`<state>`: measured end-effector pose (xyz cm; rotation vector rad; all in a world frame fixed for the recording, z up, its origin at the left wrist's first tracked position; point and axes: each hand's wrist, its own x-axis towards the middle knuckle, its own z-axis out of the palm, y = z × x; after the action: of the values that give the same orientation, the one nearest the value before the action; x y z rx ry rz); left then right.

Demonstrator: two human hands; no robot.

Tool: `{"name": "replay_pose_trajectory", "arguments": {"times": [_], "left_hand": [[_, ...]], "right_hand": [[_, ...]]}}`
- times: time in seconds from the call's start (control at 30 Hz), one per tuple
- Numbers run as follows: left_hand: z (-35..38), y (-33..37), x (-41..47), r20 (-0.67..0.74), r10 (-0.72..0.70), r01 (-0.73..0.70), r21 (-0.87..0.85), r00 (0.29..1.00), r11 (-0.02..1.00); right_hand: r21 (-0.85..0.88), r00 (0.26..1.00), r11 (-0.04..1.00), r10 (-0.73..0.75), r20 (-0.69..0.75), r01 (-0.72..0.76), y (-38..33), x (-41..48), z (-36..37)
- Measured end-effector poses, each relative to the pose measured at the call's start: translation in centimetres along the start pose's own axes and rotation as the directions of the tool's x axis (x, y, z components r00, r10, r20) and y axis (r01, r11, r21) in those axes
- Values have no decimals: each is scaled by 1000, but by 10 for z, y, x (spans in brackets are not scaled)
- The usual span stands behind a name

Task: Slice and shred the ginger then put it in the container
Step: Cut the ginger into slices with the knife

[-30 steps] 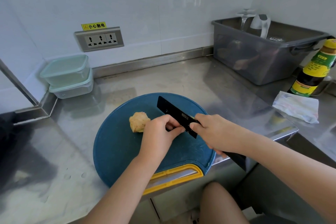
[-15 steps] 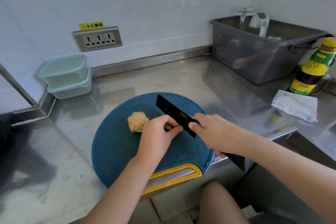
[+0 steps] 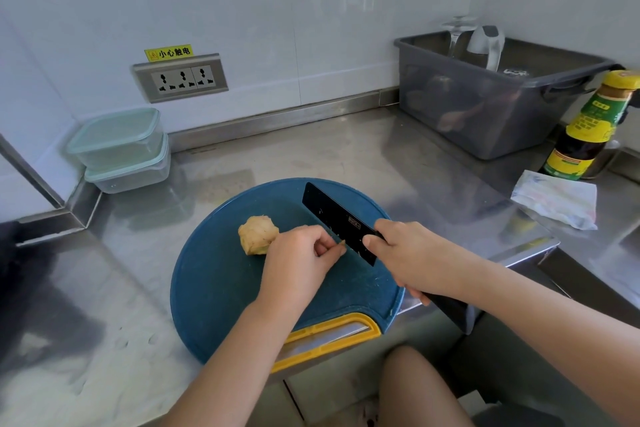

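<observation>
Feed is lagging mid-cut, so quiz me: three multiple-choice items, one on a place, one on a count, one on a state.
1. Where does the ginger chunk lie?
A) on the cutting board, left of the left hand
B) in a bin
C) on a cloth
2. How many lidded containers are stacked in the corner?
A) one
B) two
C) three
3. What does the right hand hold?
A) nothing
B) the black knife
C) a bottle
1 A: it sits on the blue board. 2 B: two mint lids show. 3 B: its fingers wrap the handle; the left pinches a ginger sliver.
</observation>
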<state>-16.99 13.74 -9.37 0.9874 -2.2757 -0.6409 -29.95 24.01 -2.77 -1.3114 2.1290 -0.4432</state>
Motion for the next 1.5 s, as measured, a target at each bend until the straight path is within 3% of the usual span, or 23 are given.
{"name": "replay_pose_trajectory", "arguments": {"times": [0.1,0.23,0.33,0.43,0.5,0.57,0.63,0.73,0.87,0.97,1.1,1.2,1.3,1.37,1.5], "left_hand": [[-1,4,-1,-33,-45,47,73,998,996],[0,10,-3,-60,30,-21,143,998,989],[-3,10,0,-1,14,-13,134,1000,991],[-8,12,8,123,-102,90,102,987,991],[-13,15,17,265,-230,216,80,937,973],[-18,21,24,422,-354,365,56,835,929],[-21,25,29,506,-396,451,17,766,892],[-19,28,32,518,-378,481,-75,767,873],[-13,35,37,459,-318,386,-59,830,921],[-19,40,38,445,-277,292,37,851,956],[-46,44,37,252,-236,212,120,938,970],[-66,47,32,122,-183,168,123,975,978],[-80,52,27,-27,-38,42,179,999,983],[-82,58,25,-12,60,-56,189,998,980],[-71,65,26,245,145,-179,124,959,976]], "right_hand": [[2,1000,1000,-15,-13,15,1,0,4],[-11,999,999,-32,-35,32,0,3,11],[-50,998,997,-67,-14,66,-3,6,14],[-62,998,996,-65,-15,64,-2,8,14],[-15,999,999,-45,-20,45,0,10,14],[4,999,999,-47,-2,47,0,9,13],[37,999,998,-52,15,52,2,9,11],[96,999,995,-31,-10,32,4,9,4],[158,996,986,-45,-76,56,4,8,-18],[85,990,992,-88,-114,98,2,5,-35],[-184,964,976,-158,-216,118,5,7,-40],[-447,939,888,-240,-245,110,13,8,-33],[-586,919,802,-310,-244,115,20,6,-26],[-645,907,755,-346,-238,119,24,5,-23],[-714,899,686,-388,-201,137,27,2,-23]]}}
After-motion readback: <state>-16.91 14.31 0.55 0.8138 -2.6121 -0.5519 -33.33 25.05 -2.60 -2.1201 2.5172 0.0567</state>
